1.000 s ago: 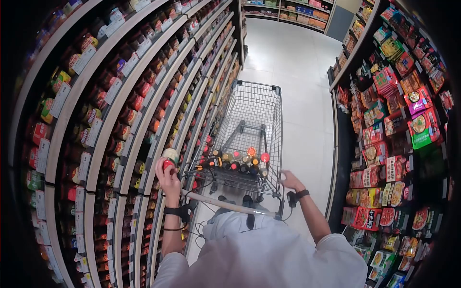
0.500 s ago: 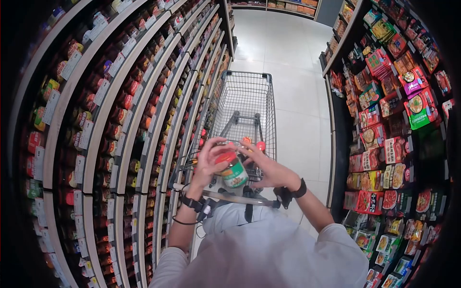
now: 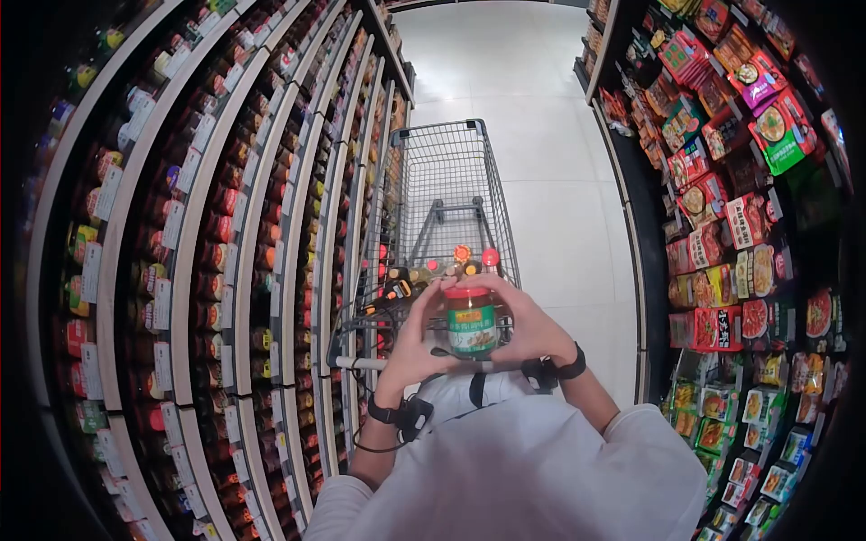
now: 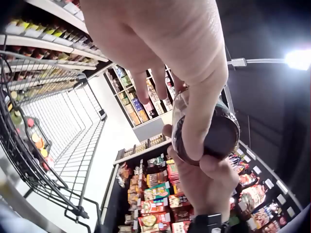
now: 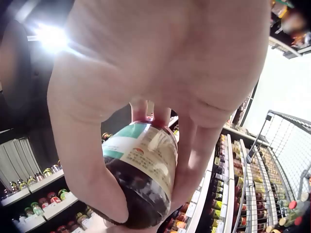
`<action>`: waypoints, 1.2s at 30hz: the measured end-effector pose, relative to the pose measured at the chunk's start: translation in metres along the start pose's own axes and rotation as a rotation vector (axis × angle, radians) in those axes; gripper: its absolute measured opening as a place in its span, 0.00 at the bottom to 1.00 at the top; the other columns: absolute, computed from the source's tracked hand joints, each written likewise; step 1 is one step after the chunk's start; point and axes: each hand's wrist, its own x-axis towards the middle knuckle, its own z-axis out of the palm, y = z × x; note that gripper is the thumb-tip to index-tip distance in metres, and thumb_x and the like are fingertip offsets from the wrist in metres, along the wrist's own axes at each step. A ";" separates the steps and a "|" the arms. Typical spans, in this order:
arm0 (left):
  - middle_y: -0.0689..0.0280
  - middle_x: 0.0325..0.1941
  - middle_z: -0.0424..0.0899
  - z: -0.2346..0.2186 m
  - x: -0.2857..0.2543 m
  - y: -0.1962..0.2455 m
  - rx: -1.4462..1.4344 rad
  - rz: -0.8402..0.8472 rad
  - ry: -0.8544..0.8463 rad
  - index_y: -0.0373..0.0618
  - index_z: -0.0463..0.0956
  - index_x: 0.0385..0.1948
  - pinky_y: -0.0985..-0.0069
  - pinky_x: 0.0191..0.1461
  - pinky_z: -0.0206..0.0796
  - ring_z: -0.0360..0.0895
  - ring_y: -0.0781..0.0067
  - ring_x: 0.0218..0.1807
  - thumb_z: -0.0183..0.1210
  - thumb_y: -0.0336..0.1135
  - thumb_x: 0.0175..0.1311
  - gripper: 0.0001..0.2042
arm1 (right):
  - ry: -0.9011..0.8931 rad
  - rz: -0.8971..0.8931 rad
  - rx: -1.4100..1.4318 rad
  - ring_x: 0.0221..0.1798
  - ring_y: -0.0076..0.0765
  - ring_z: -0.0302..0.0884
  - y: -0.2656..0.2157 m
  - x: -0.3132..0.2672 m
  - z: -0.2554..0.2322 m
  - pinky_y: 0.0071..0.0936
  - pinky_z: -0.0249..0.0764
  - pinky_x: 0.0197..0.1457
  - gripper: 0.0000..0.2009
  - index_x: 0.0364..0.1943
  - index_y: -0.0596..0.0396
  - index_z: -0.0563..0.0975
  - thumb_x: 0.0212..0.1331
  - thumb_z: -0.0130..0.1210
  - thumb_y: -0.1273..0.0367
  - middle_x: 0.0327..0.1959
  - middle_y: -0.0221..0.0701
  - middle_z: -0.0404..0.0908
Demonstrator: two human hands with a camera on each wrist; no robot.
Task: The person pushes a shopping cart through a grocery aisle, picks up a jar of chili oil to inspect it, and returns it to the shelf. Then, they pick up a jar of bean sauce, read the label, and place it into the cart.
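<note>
A glass jar (image 3: 472, 326) with a red lid and a green label stands upright between both hands in the head view. The left hand (image 3: 420, 344) grips it from the left, the right hand (image 3: 528, 329) from the right, fingers meeting near the lid. Seen from the left wrist, the dark base of the jar (image 4: 221, 138) faces the camera, with the left hand (image 4: 165, 43) curled over it and the right hand (image 4: 206, 187) on its far side. In the right wrist view the right hand (image 5: 160, 63) curls round the jar (image 5: 146, 160), whose label shows green and cream.
A wire shopping cart (image 3: 451, 153) stands in front of the body, several bottles (image 3: 462, 254) at its near end. Shelves of jars (image 3: 221, 225) run along the left, and a rack of packaged food (image 3: 722, 225) along the right. Pale floor (image 3: 559, 180) lies between cart and rack.
The left hand has brought the jar from beside the left shelf to above the cart handle. The right hand has come in to hold it too, and the jar has turned upright, label towards the head view.
</note>
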 end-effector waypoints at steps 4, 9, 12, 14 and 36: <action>0.57 0.69 0.73 -0.004 -0.004 0.003 0.299 -0.003 0.034 0.44 0.59 0.72 0.64 0.75 0.59 0.71 0.60 0.70 0.72 0.24 0.35 0.51 | -0.008 -0.069 -0.095 0.74 0.47 0.62 0.010 -0.004 0.004 0.37 0.58 0.78 0.50 0.70 0.56 0.61 0.31 0.68 0.78 0.69 0.41 0.64; 0.58 0.66 0.77 -0.001 -0.008 0.008 0.377 0.043 0.066 0.44 0.63 0.69 0.67 0.70 0.67 0.76 0.61 0.65 0.71 0.23 0.34 0.48 | -0.004 -0.077 -0.120 0.73 0.47 0.62 0.012 -0.005 0.010 0.37 0.59 0.78 0.50 0.71 0.56 0.60 0.32 0.67 0.78 0.70 0.41 0.62; 0.58 0.67 0.76 -0.001 -0.010 0.013 0.371 -0.001 0.073 0.45 0.65 0.69 0.68 0.67 0.69 0.77 0.61 0.65 0.70 0.22 0.33 0.47 | -0.020 -0.068 -0.097 0.73 0.48 0.62 0.014 -0.005 0.011 0.37 0.59 0.77 0.50 0.71 0.55 0.60 0.32 0.67 0.78 0.70 0.41 0.62; 0.58 0.67 0.76 0.000 -0.008 0.013 0.374 0.059 0.081 0.46 0.66 0.68 0.69 0.66 0.70 0.77 0.61 0.64 0.70 0.22 0.32 0.47 | -0.031 -0.059 -0.094 0.73 0.48 0.62 0.015 -0.005 0.012 0.37 0.59 0.77 0.50 0.71 0.55 0.60 0.32 0.67 0.78 0.70 0.40 0.62; 0.54 0.71 0.67 0.028 0.008 0.048 0.536 0.368 0.125 0.49 0.54 0.74 0.52 0.75 0.53 0.62 0.46 0.72 0.79 0.35 0.31 0.58 | 0.202 0.086 0.915 0.61 0.31 0.72 0.021 -0.002 0.053 0.30 0.74 0.62 0.24 0.64 0.51 0.60 0.73 0.48 0.55 0.61 0.35 0.67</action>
